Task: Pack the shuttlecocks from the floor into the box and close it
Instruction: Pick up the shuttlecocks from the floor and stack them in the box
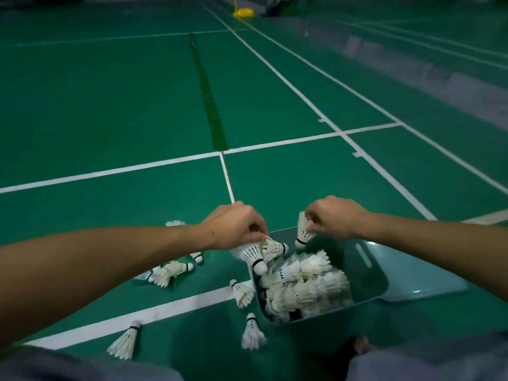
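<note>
Box [365, 273] base hidden under heaped shuttlecocks [302, 284]

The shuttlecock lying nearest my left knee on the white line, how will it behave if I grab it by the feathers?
That shuttlecock is probably very light: the left hand pinches two by their feather tips. The thin splayed feathers look crushable, so grip gently. Lying on its side, its cone shape would likely roll in a curve if nudged.
</note>
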`<state>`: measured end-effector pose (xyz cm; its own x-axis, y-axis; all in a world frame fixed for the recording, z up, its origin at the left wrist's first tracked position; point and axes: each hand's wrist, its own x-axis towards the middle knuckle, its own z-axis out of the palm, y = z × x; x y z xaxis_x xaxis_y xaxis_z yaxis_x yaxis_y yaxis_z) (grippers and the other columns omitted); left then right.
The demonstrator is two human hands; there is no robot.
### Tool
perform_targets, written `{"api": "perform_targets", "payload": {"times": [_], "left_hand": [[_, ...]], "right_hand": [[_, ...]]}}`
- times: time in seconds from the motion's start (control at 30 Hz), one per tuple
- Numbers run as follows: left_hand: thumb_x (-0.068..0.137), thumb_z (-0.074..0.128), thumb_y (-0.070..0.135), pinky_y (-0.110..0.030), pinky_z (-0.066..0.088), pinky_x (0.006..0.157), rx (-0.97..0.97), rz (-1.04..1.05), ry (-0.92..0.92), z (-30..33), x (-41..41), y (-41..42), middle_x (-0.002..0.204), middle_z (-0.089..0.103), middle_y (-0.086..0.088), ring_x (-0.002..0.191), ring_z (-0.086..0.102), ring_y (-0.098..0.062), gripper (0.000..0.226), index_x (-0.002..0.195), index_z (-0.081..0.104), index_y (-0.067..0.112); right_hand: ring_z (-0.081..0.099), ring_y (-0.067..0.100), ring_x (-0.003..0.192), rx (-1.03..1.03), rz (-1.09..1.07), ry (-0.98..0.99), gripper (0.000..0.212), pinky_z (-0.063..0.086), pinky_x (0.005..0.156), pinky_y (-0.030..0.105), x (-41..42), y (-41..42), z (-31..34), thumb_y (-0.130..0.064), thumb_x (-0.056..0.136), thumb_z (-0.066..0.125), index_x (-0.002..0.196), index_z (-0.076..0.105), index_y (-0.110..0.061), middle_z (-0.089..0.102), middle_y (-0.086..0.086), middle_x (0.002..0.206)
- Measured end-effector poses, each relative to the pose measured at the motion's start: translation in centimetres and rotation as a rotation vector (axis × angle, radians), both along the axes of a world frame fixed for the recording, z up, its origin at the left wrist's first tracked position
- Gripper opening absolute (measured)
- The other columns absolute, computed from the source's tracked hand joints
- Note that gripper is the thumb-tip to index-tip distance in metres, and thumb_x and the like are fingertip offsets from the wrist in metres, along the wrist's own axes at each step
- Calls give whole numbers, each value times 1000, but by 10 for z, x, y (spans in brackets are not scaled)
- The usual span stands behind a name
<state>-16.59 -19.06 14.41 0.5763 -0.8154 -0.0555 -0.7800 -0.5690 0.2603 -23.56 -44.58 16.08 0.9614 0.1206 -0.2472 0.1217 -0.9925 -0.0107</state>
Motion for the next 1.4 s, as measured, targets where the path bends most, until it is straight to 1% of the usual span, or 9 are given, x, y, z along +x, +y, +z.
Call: {"api": "perform_targets", "payload": {"times": [0.1, 0.2, 0.3, 0.63, 0.8, 0.93, 1.13, 1.27, 1.4], "left_hand": [[98, 69, 43, -25, 48, 63, 59, -59, -41, -10, -6, -26, 98, 78, 16, 85, 71, -6, 19, 109, 80, 31], [98, 67, 41, -25, 45, 65, 152, -100, -83, -20, -7, -44, 99, 78, 15, 90, 72, -10, 19, 108, 79, 30], [98, 65, 36, -24, 45, 63, 187, -136, -107, -29, -4, -60, 96, 78, 14, 87, 72, -11, 18, 106, 79, 28], [102, 65, 35, -27, 62, 69, 170, -159, -40, -64, 11, -59, 95, 78, 16, 80, 71, 0, 17, 105, 79, 27], [102, 66, 37, -26, 62, 72, 142, -139, -17, -67, 17, -52, 98, 78, 17, 84, 72, 1, 16, 106, 78, 27], [102, 66, 38, -29, 62, 75, 127, -141, -8, -65, 15, -54, 99, 78, 16, 85, 73, -2, 18, 110, 78, 27], [101, 67, 40, -34, 63, 78, 110, -147, 6, -64, 12, -48, 100, 79, 16, 88, 74, -5, 20, 111, 78, 27], [101, 67, 40, -34, 63, 77, 113, -139, 24, -66, 14, -44, 102, 79, 16, 89, 75, -5, 20, 111, 78, 27], [102, 66, 39, -32, 63, 78, 117, -135, 33, -67, 17, -39, 102, 79, 15, 89, 74, -4, 21, 112, 78, 26]], "right_hand": [[66, 21, 75, -71, -175, 14, 25, 59, 69, 39, -10, -33, -20, -33, 96, 60, 73, 53, -25, 63, -3, 77], [67, 25, 76, -124, -308, 53, 15, 60, 73, 40, -19, -55, -50, -27, 97, 55, 89, 63, -18, 66, 2, 82], [65, 24, 76, -156, -360, 72, 14, 57, 72, 38, -23, -61, -80, -22, 99, 49, 89, 56, -17, 60, 0, 78], [65, 19, 69, -32, -609, -1, 15, 60, 70, 37, -4, -74, -136, -16, 97, 48, 84, 56, -17, 63, 1, 76], [64, 22, 63, -22, -578, -35, 19, 58, 65, 35, 9, -80, -131, -25, 91, 50, 75, 56, -17, 61, 0, 68], [62, 19, 67, -47, -540, 45, 14, 57, 68, 36, 10, -73, -140, -23, 95, 50, 83, 55, -18, 62, 1, 75], [69, 22, 72, 150, -597, 132, 19, 63, 76, 43, 18, -82, -175, -14, 98, 57, 79, 61, -12, 67, 6, 76], [72, 24, 76, 200, -630, 217, 15, 63, 76, 38, 20, -90, -183, -11, 100, 58, 92, 69, -4, 72, 10, 85], [76, 29, 80, 268, -639, 291, 16, 64, 78, 43, 20, -90, -190, -7, 100, 58, 96, 71, 0, 74, 17, 91]]}}
